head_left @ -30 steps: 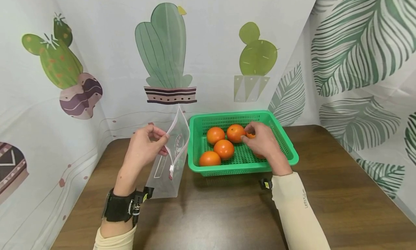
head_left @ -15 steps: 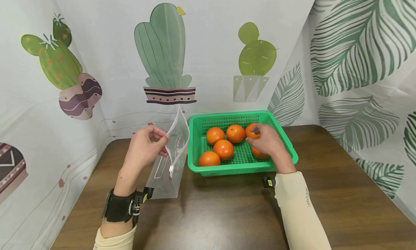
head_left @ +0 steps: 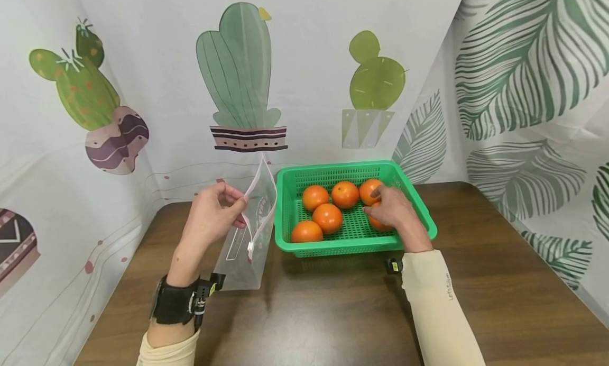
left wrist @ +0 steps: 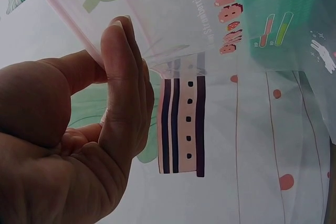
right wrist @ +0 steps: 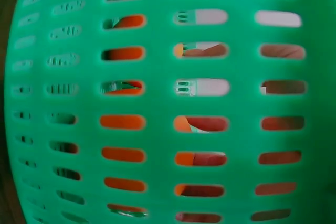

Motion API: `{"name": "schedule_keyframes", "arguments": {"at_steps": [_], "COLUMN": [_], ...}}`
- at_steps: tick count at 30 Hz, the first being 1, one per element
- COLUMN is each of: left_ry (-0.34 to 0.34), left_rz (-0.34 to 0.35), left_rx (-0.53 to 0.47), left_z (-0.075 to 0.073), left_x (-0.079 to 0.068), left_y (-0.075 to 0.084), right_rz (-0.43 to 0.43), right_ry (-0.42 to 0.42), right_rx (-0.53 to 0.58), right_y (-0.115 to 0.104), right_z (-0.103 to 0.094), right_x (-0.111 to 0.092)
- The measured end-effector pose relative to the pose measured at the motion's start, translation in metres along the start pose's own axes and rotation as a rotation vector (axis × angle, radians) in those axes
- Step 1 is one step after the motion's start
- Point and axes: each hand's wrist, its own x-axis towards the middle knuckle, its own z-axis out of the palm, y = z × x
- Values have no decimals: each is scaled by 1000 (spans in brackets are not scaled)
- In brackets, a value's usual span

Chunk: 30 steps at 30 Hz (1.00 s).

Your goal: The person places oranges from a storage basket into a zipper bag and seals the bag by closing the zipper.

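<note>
My left hand [head_left: 214, 212] pinches the rim of a clear slider zip bag [head_left: 245, 265] between thumb and fingers. The bag hangs with its mouth spread, and its white slider [head_left: 250, 247] shows on the near side. In the left wrist view, the fingers [left wrist: 123, 72] hold the bag's pinkish rim [left wrist: 68, 19]. My right hand [head_left: 395, 210] is inside the green basket [head_left: 280, 207], low over the front right orange [head_left: 379, 225]. Its bent fingertips overlap the back right orange [head_left: 368, 190]. In the right wrist view, the basket wall [right wrist: 160, 103] mostly hides the hand and fruit.
Other oranges [head_left: 327, 219] lie in the left and middle of the basket. The basket stands at the back of the brown wooden table [head_left: 333, 313], beside the bag. A white printed cloth [head_left: 314, 91] hangs right behind it.
My right hand has drawn back from the back right orange and come down toward the front right one, so the back one shows more. The left hand and bag have stayed in place.
</note>
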Motion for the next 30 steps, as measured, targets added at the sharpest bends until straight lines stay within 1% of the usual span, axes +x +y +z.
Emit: {"name": "schedule_keyframes", "arguments": {"at_steps": [4, 13, 21, 30], "left_ry": [3, 1, 1, -14], "left_rz": [-2, -9, -12, -9], "left_rx": [7, 8, 7, -16], "left_z": [0, 0, 1, 1], "left_x": [0, 0, 0, 1], "left_y": [-1, 0, 0, 0], "right_rz": [13, 49, 91, 98], "right_ry": [-36, -112, -128, -133], "right_rx": [-31, -26, -24, -37], "right_y": [1, 2, 3, 2], "right_z": [1, 2, 4, 4], "right_x": [1, -2, -4, -3]}}
